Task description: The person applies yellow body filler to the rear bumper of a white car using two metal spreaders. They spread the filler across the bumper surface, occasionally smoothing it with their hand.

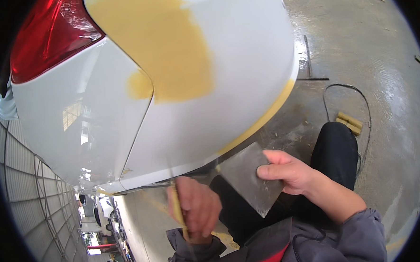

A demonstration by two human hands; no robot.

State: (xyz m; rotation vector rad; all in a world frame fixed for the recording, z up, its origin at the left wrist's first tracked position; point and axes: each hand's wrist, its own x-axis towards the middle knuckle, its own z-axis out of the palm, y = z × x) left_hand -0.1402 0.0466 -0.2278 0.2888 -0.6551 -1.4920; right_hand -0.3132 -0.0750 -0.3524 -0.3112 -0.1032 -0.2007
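Observation:
My left hand, smeared by motion, is closed on a thin yellowish scraper seen nearly edge-on, just below the car's lower edge. My right hand pinches a flat grey square plate, thumb on top and fingers mostly hidden beneath. Some pale residue marks the plate's lower corner. Above both hands curves the white car body. A broad patch of yellow filler covers part of it and crosses the panel seam. More yellow filler runs along its lower right edge.
A red tail light is at upper left. On the wet concrete floor to the right lie a yellow block, a looped dark cord and a thin dark bar. My bent knee is near the block.

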